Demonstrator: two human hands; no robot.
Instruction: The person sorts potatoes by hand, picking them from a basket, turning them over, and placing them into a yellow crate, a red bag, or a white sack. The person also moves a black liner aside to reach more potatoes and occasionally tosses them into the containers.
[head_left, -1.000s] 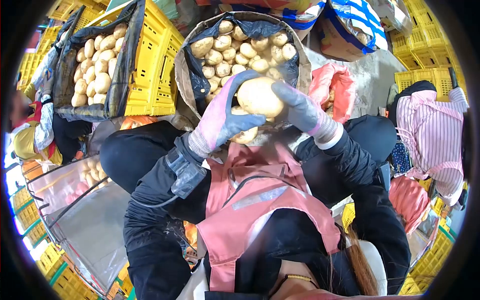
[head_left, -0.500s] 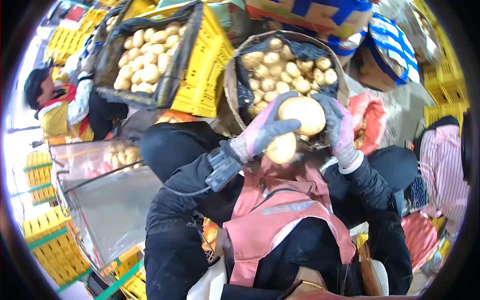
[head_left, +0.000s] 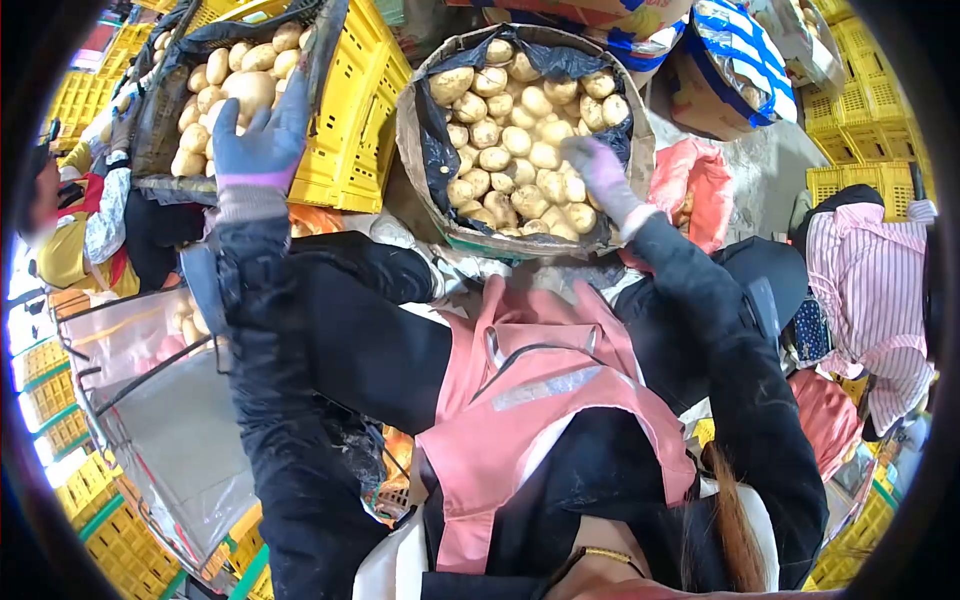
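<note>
Since the earlier frame, your left hand (head_left: 260, 150) has moved to the yellow crate (head_left: 365, 110), fingers spread at a large potato (head_left: 250, 92) atop others; right hand (head_left: 602, 175) over the potato-filled tub (head_left: 405, 135), grip unclear.

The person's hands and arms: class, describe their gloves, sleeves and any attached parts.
The left hand and right hand wear grey-blue and pinkish-lilac gloves with greyish cuffs. Dark, creased sleeves cover both arms. A grey, box-like device sits beside the left sleeve.

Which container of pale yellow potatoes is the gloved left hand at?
The black-lined yellow plastic crate, under the left hand; the gloved right hand is at the round, brown-walled container instead.
</note>
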